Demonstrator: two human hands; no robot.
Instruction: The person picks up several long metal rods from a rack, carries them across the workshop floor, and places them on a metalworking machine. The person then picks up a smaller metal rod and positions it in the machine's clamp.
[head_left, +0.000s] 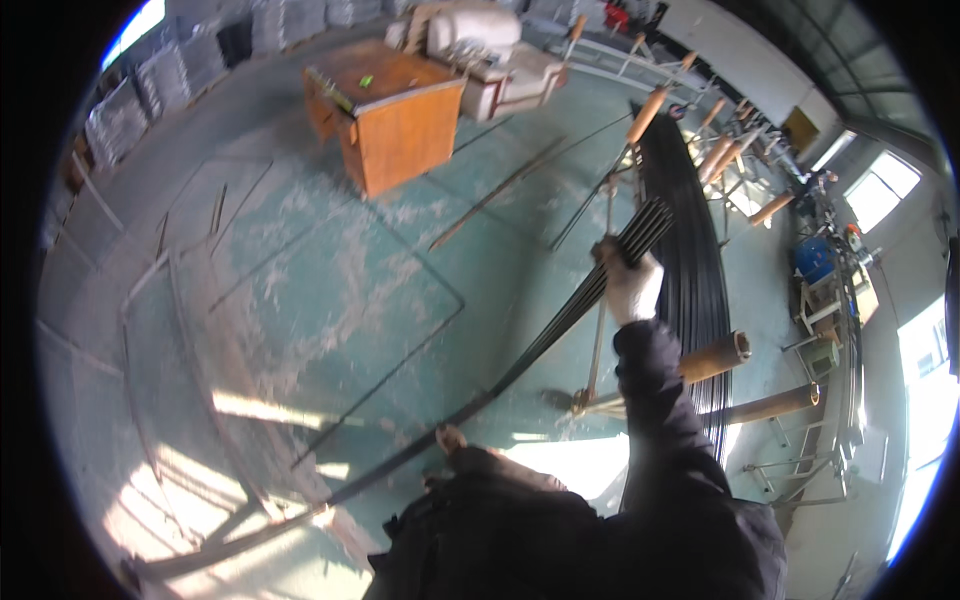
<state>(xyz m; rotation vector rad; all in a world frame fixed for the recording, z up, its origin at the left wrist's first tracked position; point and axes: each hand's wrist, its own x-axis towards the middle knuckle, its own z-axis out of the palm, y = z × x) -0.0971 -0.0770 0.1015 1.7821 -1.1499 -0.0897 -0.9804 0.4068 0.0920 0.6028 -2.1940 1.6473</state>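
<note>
My right hand (632, 284), in a pale glove, is closed round a bundle of long, thin black strips (545, 345) near its far end. The strip ends show just beyond the fingers. From there the bundle sags across in front of me toward the lower left. Against its middle, close to my body, is my left hand (450, 438), its fingers bent at the bundle's edge; my dark sleeve partly hides it. Right of my right hand, a thick layer of similar black strips (685, 240) lies lengthwise on a rack, partly covered by my right arm.
Upright rack posts with brown rolls (715, 357) stand beside the black strips. An orange-brown wooden desk (405, 135) and a pale armchair (500, 70) are at the back. Thin bars (500, 190) lie on the green floor. A blue drum (814, 258) stands at the right.
</note>
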